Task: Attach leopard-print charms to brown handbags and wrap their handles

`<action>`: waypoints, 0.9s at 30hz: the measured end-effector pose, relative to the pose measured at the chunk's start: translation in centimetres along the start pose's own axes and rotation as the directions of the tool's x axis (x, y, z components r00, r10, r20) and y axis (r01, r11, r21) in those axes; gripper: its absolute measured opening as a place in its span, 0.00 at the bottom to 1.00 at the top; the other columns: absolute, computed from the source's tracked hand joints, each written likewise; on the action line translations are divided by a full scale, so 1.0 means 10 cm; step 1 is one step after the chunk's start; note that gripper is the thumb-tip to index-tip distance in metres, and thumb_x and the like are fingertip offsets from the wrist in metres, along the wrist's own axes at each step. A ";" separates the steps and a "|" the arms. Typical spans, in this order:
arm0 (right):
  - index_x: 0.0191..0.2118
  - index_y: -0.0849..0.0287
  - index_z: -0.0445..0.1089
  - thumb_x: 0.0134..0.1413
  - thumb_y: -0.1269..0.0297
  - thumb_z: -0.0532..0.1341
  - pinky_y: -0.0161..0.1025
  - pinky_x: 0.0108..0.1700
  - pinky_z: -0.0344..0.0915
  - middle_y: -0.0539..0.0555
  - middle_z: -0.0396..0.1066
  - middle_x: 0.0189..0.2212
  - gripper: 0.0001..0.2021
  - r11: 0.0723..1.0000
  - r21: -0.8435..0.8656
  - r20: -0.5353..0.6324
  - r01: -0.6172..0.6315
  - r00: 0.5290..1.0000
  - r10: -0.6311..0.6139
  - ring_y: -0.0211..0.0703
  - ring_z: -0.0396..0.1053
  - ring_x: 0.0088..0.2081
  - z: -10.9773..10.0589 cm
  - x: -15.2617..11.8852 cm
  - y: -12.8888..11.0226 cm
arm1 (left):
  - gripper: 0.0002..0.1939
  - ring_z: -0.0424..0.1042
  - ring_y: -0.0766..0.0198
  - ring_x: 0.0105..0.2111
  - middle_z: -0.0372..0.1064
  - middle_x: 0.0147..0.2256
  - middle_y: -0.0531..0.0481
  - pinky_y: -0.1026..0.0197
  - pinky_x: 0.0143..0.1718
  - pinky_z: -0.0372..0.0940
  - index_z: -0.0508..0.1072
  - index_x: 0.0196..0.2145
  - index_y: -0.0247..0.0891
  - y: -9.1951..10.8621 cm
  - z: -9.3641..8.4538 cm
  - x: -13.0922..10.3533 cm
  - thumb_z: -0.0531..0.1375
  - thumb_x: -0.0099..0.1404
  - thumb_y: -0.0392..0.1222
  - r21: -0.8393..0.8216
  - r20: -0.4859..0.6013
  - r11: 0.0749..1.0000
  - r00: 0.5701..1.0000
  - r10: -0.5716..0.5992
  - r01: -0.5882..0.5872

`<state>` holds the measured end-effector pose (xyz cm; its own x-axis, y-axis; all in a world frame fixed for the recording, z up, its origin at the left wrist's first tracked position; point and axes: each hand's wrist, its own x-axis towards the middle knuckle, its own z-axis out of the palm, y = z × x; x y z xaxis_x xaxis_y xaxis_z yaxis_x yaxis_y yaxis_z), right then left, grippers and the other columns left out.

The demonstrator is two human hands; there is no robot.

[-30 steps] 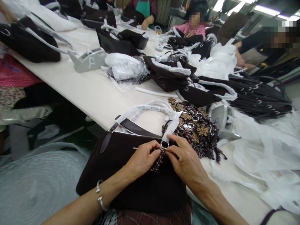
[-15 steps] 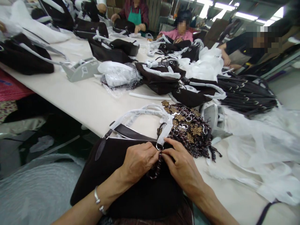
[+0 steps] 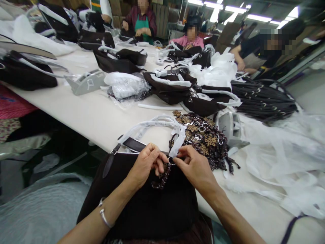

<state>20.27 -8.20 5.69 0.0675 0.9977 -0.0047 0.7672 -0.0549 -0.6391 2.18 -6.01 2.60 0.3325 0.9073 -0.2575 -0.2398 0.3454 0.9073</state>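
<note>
A dark brown handbag (image 3: 137, 203) rests on my lap against the table edge, its zip top showing and its handle (image 3: 149, 122) wrapped in white material. My right hand (image 3: 194, 164) pinches a silver metal ring (image 3: 172, 161) at the handle's base between thumb and fingertips. Beside the ring, my left hand (image 3: 146, 166) has its fingers curled in, one fingertip close to the ring; what they grip, if anything, is hidden. A dark braided charm (image 3: 161, 179) hangs from the ring area over the bag's front, partly behind the left fingers.
A heap of braided charms with leopard-pattern flowers (image 3: 203, 139) lies beyond my right hand. Grey tape dispensers (image 3: 87, 81), more dark bags (image 3: 170, 86) and a stack of black straps (image 3: 264, 100) cover the table (image 3: 76, 115). White wrapping (image 3: 274, 159) lies right. Several people work across the table.
My left hand has shifted slightly left and up, its fingers loosening from their pinch at the ring. The charm swings a little left. My right hand remains at the ring.
</note>
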 end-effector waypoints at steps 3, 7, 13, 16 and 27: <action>0.53 0.56 0.65 0.48 0.67 0.66 0.39 0.36 0.65 0.50 0.77 0.33 0.25 1.000 0.023 0.013 -0.015 1.000 0.015 0.43 0.73 0.30 0.05 0.08 -0.04 | 0.16 0.55 0.74 0.14 0.59 0.20 0.62 0.71 0.15 0.49 0.59 0.31 0.40 0.02 0.03 0.05 0.55 0.68 0.54 0.025 0.020 1.000 1.000 -0.002 0.001; 0.56 0.55 0.66 0.49 0.66 0.64 0.41 0.40 0.66 0.52 0.78 0.35 0.26 0.998 0.058 -0.054 0.013 0.998 -0.010 0.45 0.75 0.34 0.13 0.16 -0.02 | 0.13 0.55 0.75 0.16 0.58 0.20 0.62 0.70 0.18 0.49 0.62 0.32 0.38 0.01 0.03 0.12 0.56 0.67 0.50 0.246 0.006 0.969 1.000 0.011 -0.012; 0.31 0.57 0.75 0.53 0.62 0.61 0.38 0.39 0.66 0.50 0.77 0.29 0.07 0.968 0.250 -0.035 -0.005 0.999 0.015 0.43 0.73 0.32 0.16 0.25 0.08 | 0.02 0.66 0.69 0.24 0.64 0.25 0.58 0.66 0.27 0.60 0.64 0.35 0.39 0.03 0.02 0.13 0.53 0.65 0.38 0.452 0.118 0.890 0.993 0.012 -0.065; 0.32 0.57 0.74 0.54 0.63 0.60 0.38 0.37 0.65 0.51 0.77 0.29 0.06 0.979 0.198 -0.097 0.042 0.995 -0.022 0.42 0.72 0.31 0.17 0.26 0.08 | 0.01 0.67 0.67 0.25 0.65 0.24 0.57 0.65 0.29 0.59 0.66 0.34 0.40 0.05 0.03 0.11 0.55 0.63 0.37 0.548 0.119 0.828 0.991 0.070 -0.124; 0.35 0.56 0.67 0.60 0.68 0.54 0.39 0.40 0.62 0.54 0.75 0.31 0.05 0.996 -0.058 -0.072 0.061 0.995 -0.065 0.46 0.73 0.34 0.18 0.29 0.09 | 0.04 0.66 0.64 0.28 0.66 0.26 0.56 0.63 0.33 0.57 0.66 0.34 0.42 0.03 0.15 0.22 0.56 0.62 0.35 0.723 0.113 0.647 0.965 0.236 -0.242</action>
<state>20.00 -5.32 3.75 0.0633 0.9937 0.0922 0.8053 0.0037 -0.5929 4.24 -4.24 2.76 0.3671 0.9302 0.0026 0.4234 -0.1696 0.8899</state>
